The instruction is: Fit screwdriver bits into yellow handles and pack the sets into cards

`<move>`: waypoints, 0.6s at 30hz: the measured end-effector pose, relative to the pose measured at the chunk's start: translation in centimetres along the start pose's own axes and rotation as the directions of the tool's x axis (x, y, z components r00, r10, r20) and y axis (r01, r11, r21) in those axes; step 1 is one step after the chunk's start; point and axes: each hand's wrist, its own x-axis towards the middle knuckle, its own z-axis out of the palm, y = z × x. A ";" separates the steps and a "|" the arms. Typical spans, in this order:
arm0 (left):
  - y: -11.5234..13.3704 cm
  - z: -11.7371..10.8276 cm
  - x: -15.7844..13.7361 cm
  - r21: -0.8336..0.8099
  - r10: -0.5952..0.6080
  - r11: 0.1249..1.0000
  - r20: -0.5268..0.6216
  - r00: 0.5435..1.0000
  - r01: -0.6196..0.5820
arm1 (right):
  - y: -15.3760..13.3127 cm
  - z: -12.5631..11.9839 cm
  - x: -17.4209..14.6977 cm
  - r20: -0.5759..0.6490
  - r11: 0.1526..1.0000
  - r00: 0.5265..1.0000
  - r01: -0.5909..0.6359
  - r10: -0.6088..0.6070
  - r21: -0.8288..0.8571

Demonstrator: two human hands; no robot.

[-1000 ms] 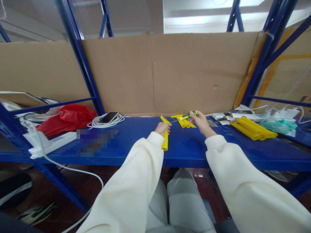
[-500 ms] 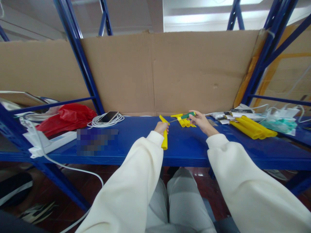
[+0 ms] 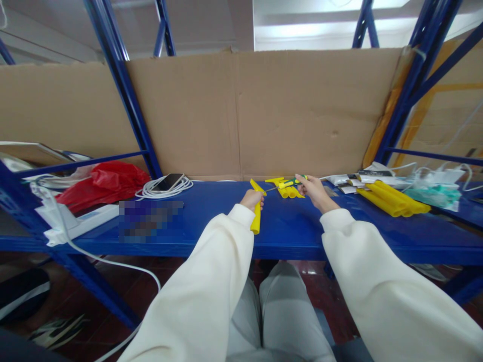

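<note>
My left hand (image 3: 249, 200) is closed around a yellow T-shaped plastic piece with a tube-like handle (image 3: 256, 224). Its crosspiece sticks out above my fist and the tube end below. In my right hand (image 3: 311, 190), the fingers grip the end of a screwdriver (image 3: 289, 183) with a green and yellow handle. The thin shaft points left and meets the yellow piece near its crosspiece; the exact contact is too small to make out. Just behind the screwdriver, several similar yellow pieces (image 3: 290, 192) lie together on the blue table (image 3: 219, 216).
Yellow tubes (image 3: 388, 198) lie at the right, near small packets (image 3: 343, 181) and a green plastic bag (image 3: 433, 193). A phone (image 3: 169, 182) rests on a coiled white cable (image 3: 151, 191) at the left, beside a red bag (image 3: 109, 181). Cardboard (image 3: 283, 115) stands along the back.
The screwdriver handle has turned, showing more yellow. Both hands, the held yellow piece and the screwdriver have shifted slightly to the right.
</note>
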 end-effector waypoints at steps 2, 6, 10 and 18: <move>-0.1 0.0 0.1 0.020 -0.001 1.000 0.011 1.000 0.000 | -0.1 0.0 -0.1 -0.031 0.999 1.000 -0.003 0.001 -0.041; -0.2 0.0 0.2 0.032 -0.006 0.999 0.035 0.999 0.005 | -0.5 0.1 -0.5 -0.097 0.991 0.995 -0.035 0.022 -0.126; -0.3 -0.1 0.5 0.030 -0.002 1.000 0.022 1.000 0.001 | -0.3 0.0 -0.6 -0.081 0.976 0.996 -0.042 0.026 -0.212; -0.5 -0.2 0.9 -0.027 0.004 1.000 -0.007 1.000 -0.005 | -0.4 0.0 -0.4 0.063 0.976 0.975 -0.217 0.215 0.026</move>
